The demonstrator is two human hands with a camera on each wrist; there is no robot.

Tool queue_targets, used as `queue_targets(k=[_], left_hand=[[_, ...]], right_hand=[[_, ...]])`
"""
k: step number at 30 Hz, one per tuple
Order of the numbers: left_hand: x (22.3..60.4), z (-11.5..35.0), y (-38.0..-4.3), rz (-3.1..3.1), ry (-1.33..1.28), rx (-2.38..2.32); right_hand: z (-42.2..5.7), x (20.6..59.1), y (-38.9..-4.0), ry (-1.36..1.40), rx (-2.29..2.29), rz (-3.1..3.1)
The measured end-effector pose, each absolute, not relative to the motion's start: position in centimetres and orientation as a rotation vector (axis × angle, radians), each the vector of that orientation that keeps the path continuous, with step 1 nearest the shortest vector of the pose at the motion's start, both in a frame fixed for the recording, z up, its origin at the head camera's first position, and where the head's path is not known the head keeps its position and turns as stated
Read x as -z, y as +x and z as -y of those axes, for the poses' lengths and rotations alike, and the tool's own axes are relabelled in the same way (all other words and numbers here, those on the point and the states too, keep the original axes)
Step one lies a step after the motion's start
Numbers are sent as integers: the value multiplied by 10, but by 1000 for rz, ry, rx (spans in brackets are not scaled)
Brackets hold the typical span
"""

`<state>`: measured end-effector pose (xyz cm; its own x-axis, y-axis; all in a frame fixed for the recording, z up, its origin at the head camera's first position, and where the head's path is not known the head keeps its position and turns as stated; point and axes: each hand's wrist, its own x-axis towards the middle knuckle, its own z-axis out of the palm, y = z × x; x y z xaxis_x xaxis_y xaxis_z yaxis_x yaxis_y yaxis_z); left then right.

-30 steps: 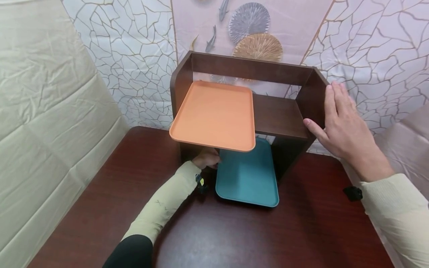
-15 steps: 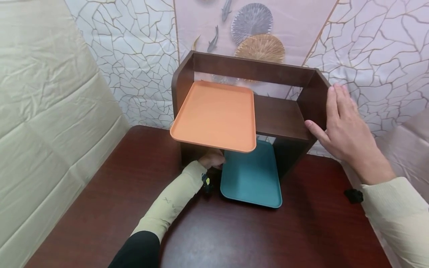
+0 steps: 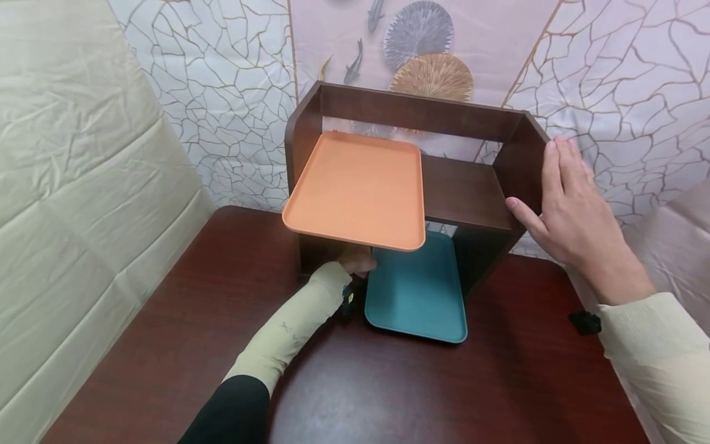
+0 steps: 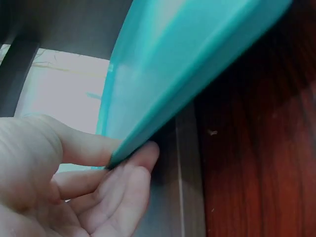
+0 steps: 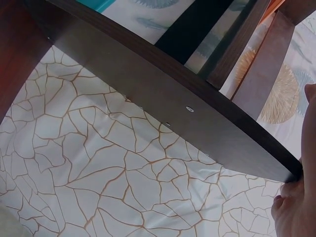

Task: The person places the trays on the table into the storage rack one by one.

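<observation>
A teal tray (image 3: 418, 299) lies in the lower space of a dark brown two-tier shelf (image 3: 466, 192), its front part jutting out over the table. My left hand (image 3: 357, 261) reaches under an orange tray and pinches the teal tray's left edge; the left wrist view shows thumb and fingers on its rim (image 4: 163, 116). On the upper tier, towards the left, rests the orange tray (image 3: 357, 191), overhanging the front. My right hand (image 3: 582, 216) rests on the shelf's right side panel (image 5: 163, 94), fingers straight in the head view, thumb at the panel's front edge.
The shelf stands near the back of a glossy reddish-brown table (image 3: 344, 394). Behind hangs a patterned cloth (image 3: 222, 92) with gold crack lines. Pale padded fabric (image 3: 72, 185) closes off the left side.
The left hand and the teal tray have shifted slightly to the right. My right hand keeps its place on the side panel, and the orange tray stays on the upper tier.
</observation>
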<state>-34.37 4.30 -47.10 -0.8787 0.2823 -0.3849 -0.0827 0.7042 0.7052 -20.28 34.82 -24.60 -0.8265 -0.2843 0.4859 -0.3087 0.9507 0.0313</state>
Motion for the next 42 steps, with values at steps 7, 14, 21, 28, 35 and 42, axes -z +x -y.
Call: queue_targets(k=[7, 14, 21, 28, 35, 42], left_hand=[[470, -48, -343, -2513, 174, -940], [469, -52, -331, -2641, 241, -975], [473, -42, -318, -2733, 385, -1041], [458, -9, -308, -2748, 532, -778], [436, 28, -286, -2779, 641, -675], [411, 63, -261, -2871, 821, -490]], right_hand=[[-350, 248, -203, 411, -74, 2610], [-354, 248, -205, 401, -69, 2615], [-356, 250, -208, 403, -63, 2617], [-357, 249, -209, 403, -61, 2623], [-355, 247, -211, 389, -68, 2643], [-355, 241, -213, 401, -87, 2661]])
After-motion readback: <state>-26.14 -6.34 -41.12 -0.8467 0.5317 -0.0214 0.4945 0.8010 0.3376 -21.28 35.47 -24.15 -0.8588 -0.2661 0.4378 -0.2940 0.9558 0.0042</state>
